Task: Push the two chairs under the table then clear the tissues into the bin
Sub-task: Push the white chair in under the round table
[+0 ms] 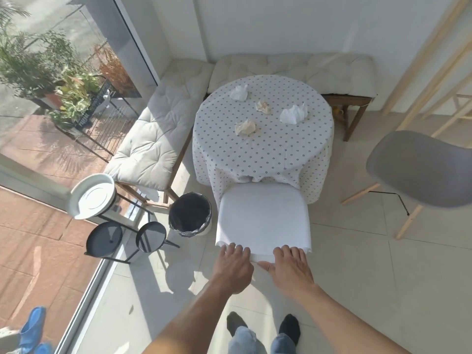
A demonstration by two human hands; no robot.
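A white chair [263,215] stands in front of me, its seat front tucked against the hanging cloth of the round dotted table [263,149]. My left hand [233,267] and my right hand [290,267] both rest on the top edge of its backrest, fingers curled over it. A grey shell chair [421,169] with wooden legs stands apart at the right, away from the table. Several crumpled tissues lie on the tabletop: white ones [239,93] [293,114] and beige ones [263,107] [245,127]. A bin [190,213] with a black liner stands open, left of the white chair.
Cushioned benches [153,139] line the window and the back wall. Metal plant stands with round trays [92,198] crowd the floor left of the bin. A wooden frame [434,60] leans at the right. Glass wall on the left. My feet in dark socks [288,325] are on pale tiles.
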